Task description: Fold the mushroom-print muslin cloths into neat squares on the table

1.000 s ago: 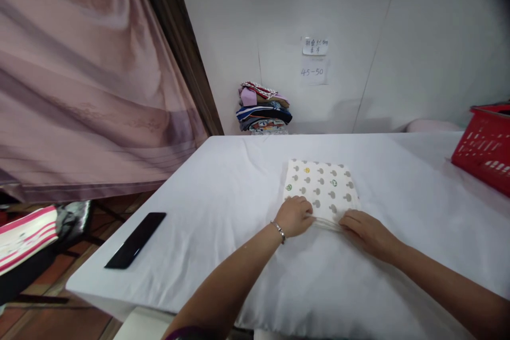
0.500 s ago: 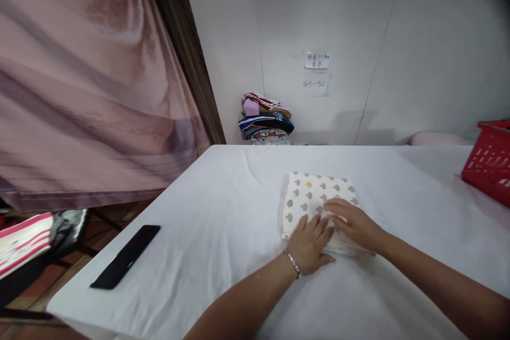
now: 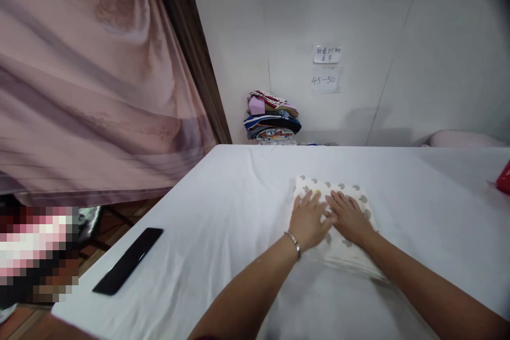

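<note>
A folded white cloth (image 3: 353,255) with grey mushroom prints lies on the white-covered table, its layers showing along the near edge. My left hand (image 3: 309,221) rests flat on its left part, fingers spread, a silver bracelet at the wrist. Beside it, my right hand (image 3: 350,218) lies flat on the middle of the cloth, fingers pointing away from me. The two hands nearly meet, and they hide much of the print.
A black flat object (image 3: 128,261) lies at the table's left edge. Behind the far edge stands a stack of folded fabrics (image 3: 273,117) against the wall. A red basket (image 3: 504,178) shows at the right. A pink curtain (image 3: 87,74) hangs at the left.
Both hands have moved farther up over the cloth, and the right one has flattened onto it. The view has turned slightly left, so less of the red basket shows.
</note>
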The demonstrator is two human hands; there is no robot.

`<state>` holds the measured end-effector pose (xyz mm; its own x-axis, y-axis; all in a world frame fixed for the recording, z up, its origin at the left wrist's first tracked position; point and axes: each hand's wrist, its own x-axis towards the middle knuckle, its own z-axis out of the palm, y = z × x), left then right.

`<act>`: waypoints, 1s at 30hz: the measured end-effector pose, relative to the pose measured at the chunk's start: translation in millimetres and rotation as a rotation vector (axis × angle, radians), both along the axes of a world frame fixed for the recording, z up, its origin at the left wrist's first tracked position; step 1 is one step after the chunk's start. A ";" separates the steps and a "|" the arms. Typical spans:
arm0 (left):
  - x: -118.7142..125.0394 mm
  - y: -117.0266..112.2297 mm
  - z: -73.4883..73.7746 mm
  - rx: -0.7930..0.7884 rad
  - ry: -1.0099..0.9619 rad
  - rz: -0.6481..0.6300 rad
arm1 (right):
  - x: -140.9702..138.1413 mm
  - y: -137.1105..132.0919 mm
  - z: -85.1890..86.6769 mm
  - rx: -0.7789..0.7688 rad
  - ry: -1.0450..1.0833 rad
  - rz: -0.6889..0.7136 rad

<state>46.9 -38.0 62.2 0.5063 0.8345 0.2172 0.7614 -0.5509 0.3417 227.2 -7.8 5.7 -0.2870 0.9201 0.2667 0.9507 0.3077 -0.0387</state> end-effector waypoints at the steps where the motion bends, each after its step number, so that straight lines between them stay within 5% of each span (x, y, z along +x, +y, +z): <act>1: -0.2 10.3 -3.3 -0.052 0.026 0.085 | -0.6 -1.1 1.8 -0.005 0.006 -0.004; 7: -8.3 29.8 -33.5 -0.234 0.085 0.114 | 5.3 -36.7 5.7 -0.052 0.044 -0.036; 14: -7.5 27.4 -30.7 -0.252 0.075 0.120 | 28.2 -80.2 -10.1 0.019 0.214 -0.131; 17: -9.6 27.6 -33.8 -0.225 0.031 0.128 | 36.9 -81.1 -17.9 -0.011 0.456 -0.299; 20: -12.8 29.0 -35.0 -0.207 -0.034 0.271 | 40.1 -79.8 -20.0 -0.092 0.648 -0.390; 25: -7.3 22.9 -28.0 -0.316 -0.055 0.457 | 53.1 -73.4 -21.2 -0.103 0.717 -0.335; 30: 0.5 -19.2 -31.2 -0.417 -0.068 0.378 | 104.2 -54.8 -17.5 -0.101 0.621 -0.242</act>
